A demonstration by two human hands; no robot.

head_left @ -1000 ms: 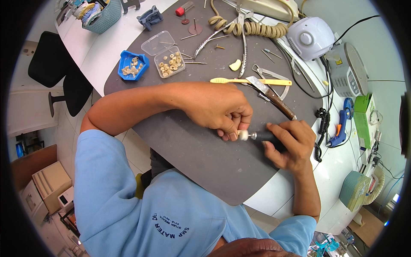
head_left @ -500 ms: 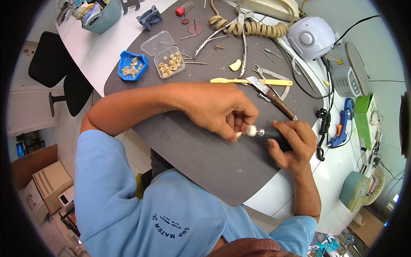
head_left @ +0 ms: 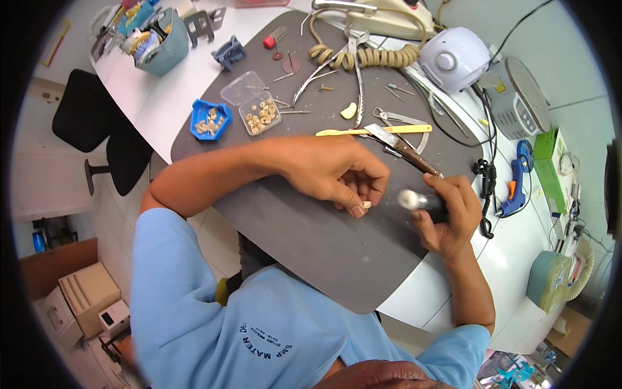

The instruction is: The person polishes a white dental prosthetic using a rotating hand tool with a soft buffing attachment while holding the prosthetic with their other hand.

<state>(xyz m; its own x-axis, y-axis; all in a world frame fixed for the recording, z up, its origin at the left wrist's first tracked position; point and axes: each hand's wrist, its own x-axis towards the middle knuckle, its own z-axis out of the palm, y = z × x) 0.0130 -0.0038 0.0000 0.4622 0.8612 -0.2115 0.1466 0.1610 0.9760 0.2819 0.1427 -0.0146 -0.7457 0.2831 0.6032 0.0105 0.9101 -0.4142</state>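
My left hand is closed, pinching a small ivory tooth-shaped piece between thumb and fingertips. Most of that piece is hidden by the fingers. Across from it, my right hand wraps round a dark rotary handpiece. A round white polishing tip on its end points toward the piece, with a gap between them; the tip looks blurred. Just beyond my hands lie a wooden-handled knife and a yellow toothbrush. Both hands are over a dark grey mat.
Left of the mat's middle stand an open clear box of small ivory pieces and a blue tray. Metal dividers, a coiled cord and a white machine sit at the back. A blue glue gun lies right.
The handpiece has drawn back to the right, so its white tip no longer meets the small piece. My left hand keeps its pinch. The whole view has shifted slightly.
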